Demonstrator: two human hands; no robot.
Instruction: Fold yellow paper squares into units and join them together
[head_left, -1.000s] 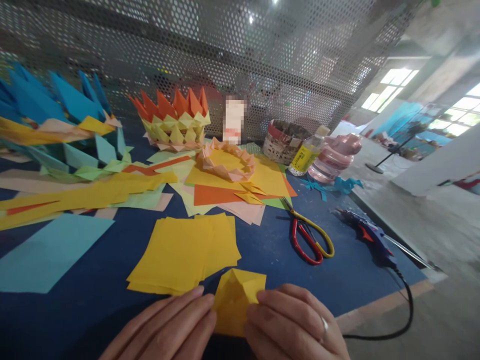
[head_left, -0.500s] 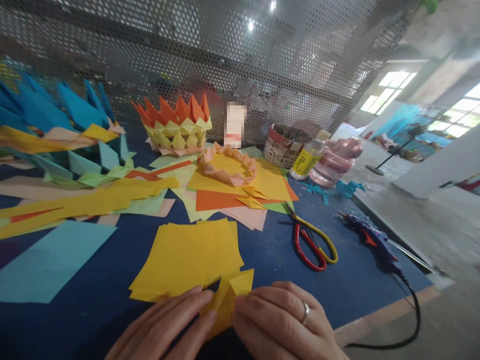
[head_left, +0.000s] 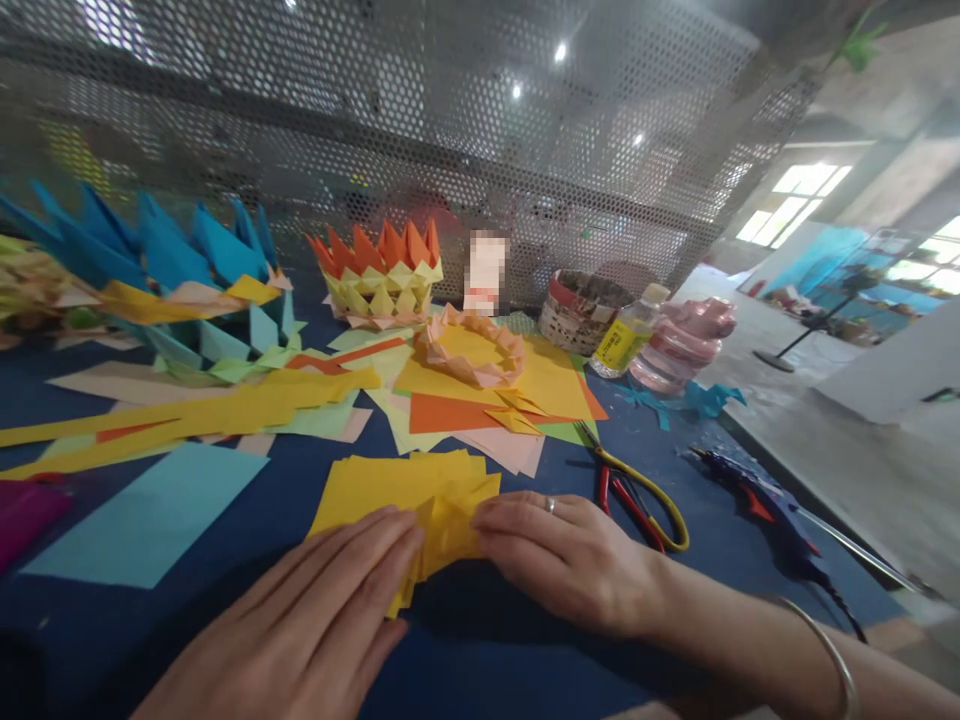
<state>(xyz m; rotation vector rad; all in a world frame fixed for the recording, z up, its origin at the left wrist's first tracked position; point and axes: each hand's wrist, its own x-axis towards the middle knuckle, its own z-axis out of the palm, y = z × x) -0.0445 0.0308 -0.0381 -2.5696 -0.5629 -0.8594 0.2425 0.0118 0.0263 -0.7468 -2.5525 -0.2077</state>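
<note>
A folded piece of yellow paper (head_left: 447, 525) lies over the near part of a stack of yellow paper sheets (head_left: 375, 485). My right hand (head_left: 559, 560), a ring on one finger, pinches the folded piece at its right side. Flat and stretched out, the fingers of my left hand (head_left: 330, 600) rest along the left side of the folded piece and cover part of the stack. The thumb of that hand shows below, close to the paper's near edge. Scissors (head_left: 637, 500) with red and yellow handles lie just beyond my right hand, which hides part of one loop.
A glue gun (head_left: 765, 505) lies on the blue table at right. Behind stand a pink paper ring (head_left: 472, 347), an orange and yellow paper crown (head_left: 381, 275), a blue paper piece (head_left: 165, 260), a bottle (head_left: 626, 335) and a pink jug (head_left: 679, 345). A light-blue sheet (head_left: 150, 515) lies left.
Both hands have moved away from me with the folded paper, onto the stack. My right forearm and bracelet have come into view. The camera view has shifted slightly.
</note>
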